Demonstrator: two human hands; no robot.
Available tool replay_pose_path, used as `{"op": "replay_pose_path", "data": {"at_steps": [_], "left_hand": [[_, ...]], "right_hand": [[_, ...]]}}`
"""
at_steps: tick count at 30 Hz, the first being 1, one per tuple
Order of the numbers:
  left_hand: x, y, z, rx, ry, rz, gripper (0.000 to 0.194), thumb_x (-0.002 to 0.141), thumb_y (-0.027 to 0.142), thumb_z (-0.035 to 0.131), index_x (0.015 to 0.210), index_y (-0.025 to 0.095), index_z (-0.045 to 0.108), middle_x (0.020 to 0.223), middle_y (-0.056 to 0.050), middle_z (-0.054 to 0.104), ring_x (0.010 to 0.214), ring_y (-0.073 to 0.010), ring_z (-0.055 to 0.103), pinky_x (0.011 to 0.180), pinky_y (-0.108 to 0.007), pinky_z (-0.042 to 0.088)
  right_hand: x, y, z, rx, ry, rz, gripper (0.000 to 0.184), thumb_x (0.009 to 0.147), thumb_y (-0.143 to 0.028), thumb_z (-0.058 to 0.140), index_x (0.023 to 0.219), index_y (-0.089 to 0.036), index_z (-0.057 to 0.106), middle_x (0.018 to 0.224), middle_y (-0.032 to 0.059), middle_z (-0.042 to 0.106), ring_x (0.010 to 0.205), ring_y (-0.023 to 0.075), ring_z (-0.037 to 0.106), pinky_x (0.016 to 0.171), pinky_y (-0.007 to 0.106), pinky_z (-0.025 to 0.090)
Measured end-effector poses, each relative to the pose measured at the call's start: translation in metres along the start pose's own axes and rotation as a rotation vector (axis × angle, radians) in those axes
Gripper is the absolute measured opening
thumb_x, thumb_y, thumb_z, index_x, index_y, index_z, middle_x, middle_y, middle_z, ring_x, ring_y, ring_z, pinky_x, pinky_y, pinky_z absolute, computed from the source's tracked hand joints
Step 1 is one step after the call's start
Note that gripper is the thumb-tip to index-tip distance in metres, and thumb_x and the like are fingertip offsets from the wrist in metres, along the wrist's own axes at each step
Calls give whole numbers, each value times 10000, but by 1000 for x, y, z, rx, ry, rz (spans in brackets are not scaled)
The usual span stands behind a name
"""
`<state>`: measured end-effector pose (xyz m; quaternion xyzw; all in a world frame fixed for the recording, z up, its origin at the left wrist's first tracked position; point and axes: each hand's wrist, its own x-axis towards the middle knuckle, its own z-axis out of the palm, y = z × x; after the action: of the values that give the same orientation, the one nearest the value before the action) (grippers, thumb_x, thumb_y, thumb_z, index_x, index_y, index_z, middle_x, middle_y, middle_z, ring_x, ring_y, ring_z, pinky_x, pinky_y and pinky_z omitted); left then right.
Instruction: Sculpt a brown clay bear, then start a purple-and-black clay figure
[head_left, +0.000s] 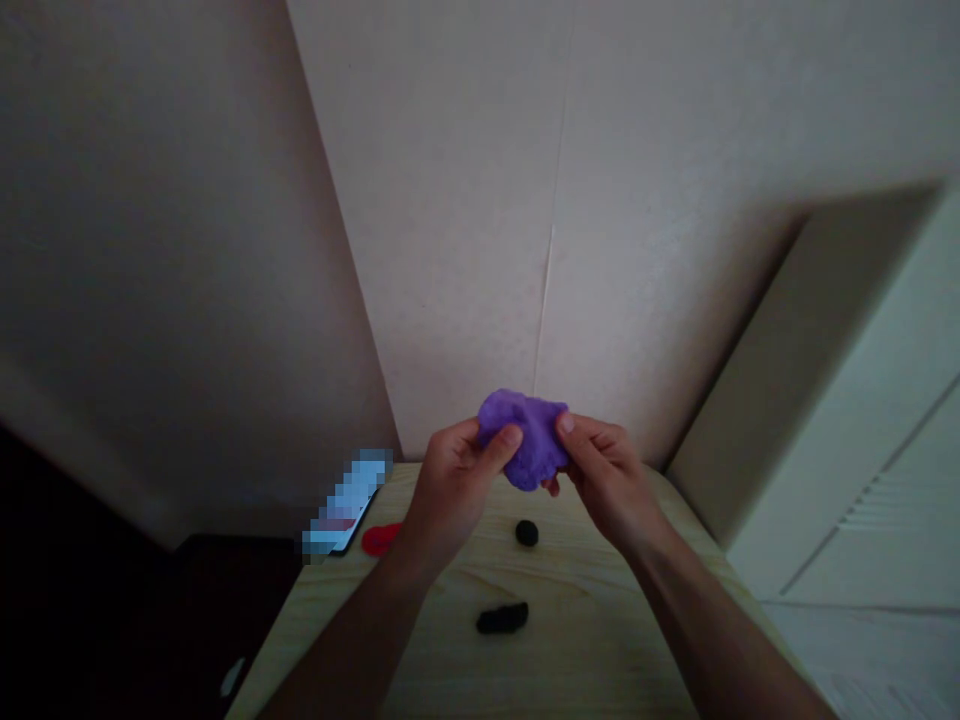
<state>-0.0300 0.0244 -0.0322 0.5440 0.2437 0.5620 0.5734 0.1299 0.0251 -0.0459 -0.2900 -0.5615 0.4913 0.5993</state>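
Observation:
A flattened, uneven piece of purple modelling clay (pixel 534 440) is held up above the far part of the table, between both hands. My left hand (pixel 457 480) pinches its left side, the thumb pressed on the front face. At the right edge, my right hand (pixel 611 475) grips it between thumb and fingers; some fingertips show beneath the clay. On the table below lie a small round black lump (pixel 527 533) and a longer black piece (pixel 502 619). A red piece (pixel 381 540) lies partly hidden behind my left forearm.
The light wooden table (pixel 585 640) stands against a pale wall (pixel 465 250). A phone or tablet (pixel 349 505) with a blurred screen is at its far left corner. To the right rises a white cabinet (pixel 847 430).

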Motion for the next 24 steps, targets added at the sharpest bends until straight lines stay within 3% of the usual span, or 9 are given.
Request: {"op": "replay_pose_path", "data": {"at_steps": [4,8,11,14,18,24], "left_hand": [[-1,4,-1,153,6,-6,222,833,364,854,869,152,796,774,-37,782,669,-165,717,650,-258,578],[-3,7,-3,175,-110,-45,190,867,338,806,894,150,785,774,-42,778,648,-181,731,650,-281,593],[-4,6,-3,135,-137,-66,170,850,306,805,840,144,755,724,-27,755,582,-165,707,623,-276,585],[-5,3,-3,98,-121,-74,189,846,322,793,797,149,737,691,-15,732,583,-151,684,613,-258,559],[-4,1,-6,146,-89,-79,259,878,413,761,876,155,750,764,-17,733,664,-146,662,645,-254,546],[-1,3,-8,302,7,-33,315,813,437,852,800,144,737,711,-5,695,637,-125,608,588,-221,492]], "right_hand": [[0,-3,0,-126,28,47,376,746,-496,907,734,-160,739,598,-13,648,494,89,524,451,210,429],[-2,-1,4,-28,-34,138,376,758,-488,871,667,-159,713,568,-13,626,463,86,488,422,216,402],[-3,5,8,30,13,154,368,792,-478,809,646,-169,671,521,-39,571,416,78,444,388,212,373],[-3,13,10,14,69,114,377,856,-466,718,624,-187,616,489,-59,521,392,71,401,387,209,350],[-4,13,8,-45,41,77,431,901,-509,665,615,-195,587,498,-47,516,424,89,424,429,228,364],[-11,0,6,-499,-10,-140,404,1034,-413,514,686,-208,529,617,-26,502,560,116,430,523,249,353]]}}
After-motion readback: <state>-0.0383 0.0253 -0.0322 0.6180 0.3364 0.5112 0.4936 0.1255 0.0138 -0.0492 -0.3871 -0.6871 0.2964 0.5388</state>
